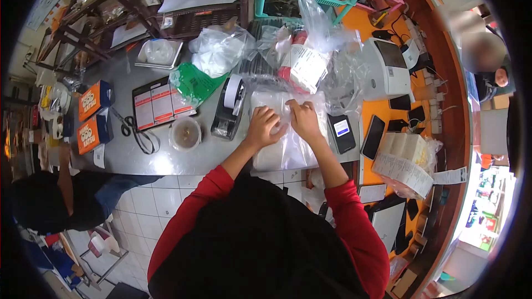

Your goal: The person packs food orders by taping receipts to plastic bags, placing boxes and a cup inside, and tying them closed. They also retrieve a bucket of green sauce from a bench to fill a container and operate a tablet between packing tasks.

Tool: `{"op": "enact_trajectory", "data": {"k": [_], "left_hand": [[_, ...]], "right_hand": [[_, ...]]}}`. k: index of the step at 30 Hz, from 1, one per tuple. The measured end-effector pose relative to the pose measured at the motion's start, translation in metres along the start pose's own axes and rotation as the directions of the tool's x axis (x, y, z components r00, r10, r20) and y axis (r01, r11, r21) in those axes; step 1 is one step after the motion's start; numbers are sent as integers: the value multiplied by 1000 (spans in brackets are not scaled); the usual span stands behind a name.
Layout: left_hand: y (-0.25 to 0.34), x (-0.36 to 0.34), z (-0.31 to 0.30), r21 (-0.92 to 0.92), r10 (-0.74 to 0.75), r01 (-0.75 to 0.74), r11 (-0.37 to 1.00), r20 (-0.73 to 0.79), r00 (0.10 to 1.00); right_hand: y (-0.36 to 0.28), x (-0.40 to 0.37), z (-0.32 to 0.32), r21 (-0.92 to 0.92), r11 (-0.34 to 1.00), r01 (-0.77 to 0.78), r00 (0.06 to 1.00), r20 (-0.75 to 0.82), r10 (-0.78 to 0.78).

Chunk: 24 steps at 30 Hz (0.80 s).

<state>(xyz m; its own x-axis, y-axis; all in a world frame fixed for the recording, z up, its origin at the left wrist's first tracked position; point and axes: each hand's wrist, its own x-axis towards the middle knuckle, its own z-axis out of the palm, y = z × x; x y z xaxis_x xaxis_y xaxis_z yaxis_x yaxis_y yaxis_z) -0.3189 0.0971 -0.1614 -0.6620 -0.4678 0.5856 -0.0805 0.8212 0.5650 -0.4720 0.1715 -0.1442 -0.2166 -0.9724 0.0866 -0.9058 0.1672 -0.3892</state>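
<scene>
A stack of clear plastic bags [285,154] lies flat at the front of the metal table, under both my hands. My left hand [265,127] rests on its left part, fingers bent but apart, thumb out to the side. My right hand [305,119] is on the upper right part, its bent fingers pinching the plastic. Just beyond my hands, a filled clear bag [285,72] with a printed receipt [308,66] on it holds something red. Left of the stack is a black tape dispenser [226,112] with a roll of clear tape.
Scissors [128,127], a lidded round tub [185,134], a green bag [202,84] and orange boxes [88,133] are to the left. A phone-like device [341,133], a label printer [386,69] and a bagged order [402,163] are to the right. Another person [50,199] is at lower left.
</scene>
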Motion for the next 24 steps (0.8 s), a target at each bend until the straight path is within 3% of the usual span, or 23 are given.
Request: {"op": "enact_trajectory", "data": {"k": [2, 6, 7, 10, 11, 14, 15, 17, 18, 19, 20, 21, 23, 24], "left_hand": [[3, 0, -2, -13, -27, 27, 1000, 21, 999], [2, 6, -3, 12, -58, 57, 998, 67, 996], [2, 5, -2, 47, -75, 71, 996, 89, 993], [14, 2, 5, 138, -148, 127, 982, 153, 977], [25, 0, 7, 165, -187, 157, 974, 181, 965], [31, -7, 10, 163, -204, 173, 971, 201, 958], [34, -7, 8, 145, -185, 160, 976, 178, 966], [30, -16, 12, 94, -113, 103, 990, 98, 989], [25, -20, 15, 138, -116, 102, 985, 94, 989], [27, -15, 10, 160, -207, 182, 970, 157, 966], [31, -10, 5, 189, -297, 258, 948, 220, 929], [35, -7, 5, -108, -354, 366, 924, 117, 928], [40, 8, 8, -669, -498, 350, 656, -34, 867], [51, 25, 1, -773, -472, 285, 566, -21, 881]], "right_hand": [[-7, 21, -13, -81, 968, -239, 930, 266, 252], [5, 25, 18, -106, 994, -16, 998, -61, 10], [5, 20, 18, -133, 990, -47, 999, -19, 45], [1, 14, 7, 234, 948, -218, 968, -74, 241], [-10, 18, -13, 245, 907, -343, 939, 55, 340], [-17, 18, -34, 384, 923, -31, 993, -95, 73], [-25, 16, -43, 475, 878, -60, 981, -135, 140], [-40, 19, -74, 560, 827, -57, 912, -308, 271], [-55, 22, -103, 529, 841, 116, 817, -533, 222], [-56, 21, -121, 426, 850, 310, 594, -784, 177], [-78, 16, -161, 385, 854, 351, 515, -841, 167], [-103, 8, -206, 341, 857, 386, 431, -888, 159], [-108, -1, -229, 252, 866, 432, 509, -861, -4], [-105, -9, -227, 222, 877, 426, 543, -838, -52]]}}
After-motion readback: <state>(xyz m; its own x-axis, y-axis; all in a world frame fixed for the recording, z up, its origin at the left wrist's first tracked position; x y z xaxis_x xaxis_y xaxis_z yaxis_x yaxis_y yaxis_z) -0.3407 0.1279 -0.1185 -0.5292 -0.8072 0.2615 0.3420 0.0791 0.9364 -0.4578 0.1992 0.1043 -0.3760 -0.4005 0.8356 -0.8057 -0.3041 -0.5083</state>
